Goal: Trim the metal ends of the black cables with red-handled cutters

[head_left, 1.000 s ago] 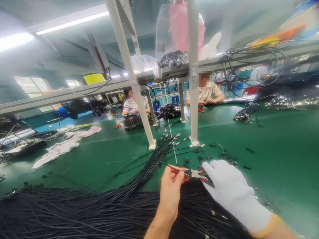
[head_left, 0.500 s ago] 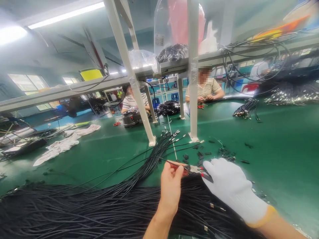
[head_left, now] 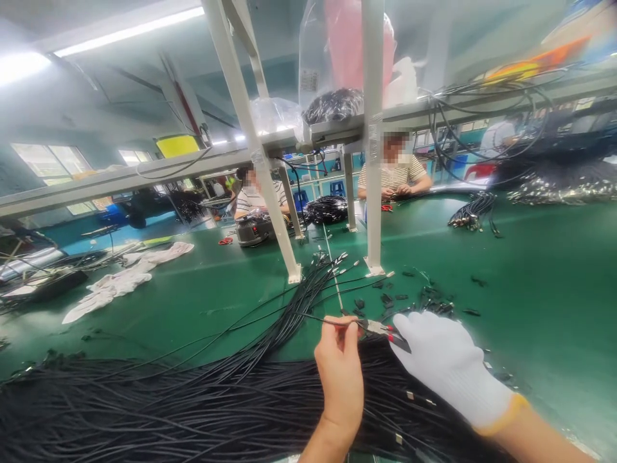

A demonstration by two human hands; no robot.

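Observation:
Bare, my left hand (head_left: 340, 363) pinches a thin black cable (head_left: 313, 317) close to its end. My right hand (head_left: 446, 360), in a white glove with a yellow cuff, is closed around pliers (head_left: 378, 328) with black and red handles. The plier jaws point left and meet the cable end at my left fingertips; whether they grip it I cannot tell. Beneath both hands spreads a thick heap of black cables (head_left: 193, 405). A bundle of cables (head_left: 299, 302) runs away from it, with pale connector tips at the far end.
Small black scraps (head_left: 434, 299) lie beyond my right hand on the green table (head_left: 540, 276). White posts (head_left: 373, 193) carry a shelf across the table. Two co-workers in striped shirts sit opposite. White cloth gloves (head_left: 130, 273) lie at left, a cable bunch (head_left: 475, 209) at right.
My left hand has shifted slightly right, and its wrist has turned. The pliers and my right hand stay almost in place.

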